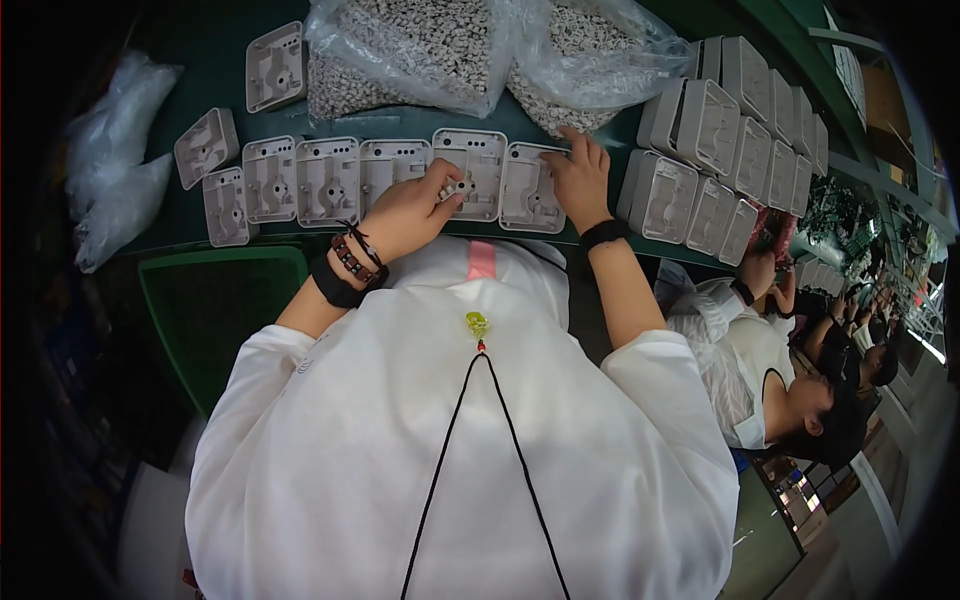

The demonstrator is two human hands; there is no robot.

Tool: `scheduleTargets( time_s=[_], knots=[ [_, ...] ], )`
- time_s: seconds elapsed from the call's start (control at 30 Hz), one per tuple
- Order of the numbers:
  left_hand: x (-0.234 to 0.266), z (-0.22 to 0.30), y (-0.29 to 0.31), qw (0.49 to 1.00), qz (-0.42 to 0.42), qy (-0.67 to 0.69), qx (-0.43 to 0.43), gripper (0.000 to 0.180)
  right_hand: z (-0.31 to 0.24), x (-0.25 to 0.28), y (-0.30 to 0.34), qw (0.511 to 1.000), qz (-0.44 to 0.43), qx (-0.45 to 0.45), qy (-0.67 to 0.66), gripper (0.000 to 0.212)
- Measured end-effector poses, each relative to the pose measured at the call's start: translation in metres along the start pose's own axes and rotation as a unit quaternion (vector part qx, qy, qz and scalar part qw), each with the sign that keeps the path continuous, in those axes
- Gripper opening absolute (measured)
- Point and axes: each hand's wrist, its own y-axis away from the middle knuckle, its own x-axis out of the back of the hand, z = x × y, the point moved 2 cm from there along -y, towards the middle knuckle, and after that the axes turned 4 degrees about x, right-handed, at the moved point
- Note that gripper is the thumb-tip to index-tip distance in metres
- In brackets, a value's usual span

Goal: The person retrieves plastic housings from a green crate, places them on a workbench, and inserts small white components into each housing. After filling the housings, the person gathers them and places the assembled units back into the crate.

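Note:
Several light grey plastic box housings stand in a row on the green table, open side toward me. My left hand (408, 212) is closed in front of a larger housing (487, 150), pinching small grey plastic parts (460, 188) between thumb and fingers. How many parts lie in that palm is hidden. Just right of it, my right hand (582, 180) reaches over the right edge of another housing (522, 190). Its fingers are apart, one fingertip touches or hovers at the housing's edge, and nothing shows in its grasp.
Clear bags (410, 50) full of small grey parts lie behind the row. Stacked housings (665, 195) rise at the right. Clear plastic bags (115, 160) sit far left, above a green bin (225, 275) below the table edge. A co-worker (760, 370) sits at the right.

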Motion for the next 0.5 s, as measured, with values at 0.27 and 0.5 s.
scheduleTargets(
  time_s=[0.27, 0.5],
  knots=[
    [-0.002, -0.003, 0.002, 0.999, -0.02, 0.027, -0.025, 0.027, -0.09, 0.076, -0.026, 0.963, -0.028, 0.02, -0.266, 0.018],
    [0.008, 0.013, 0.009, 0.997, -0.063, 0.031, -0.024, 0.03, -0.121, 0.08, -0.029, 0.937, -0.049, 0.017, -0.346, 0.012]
  ],
)
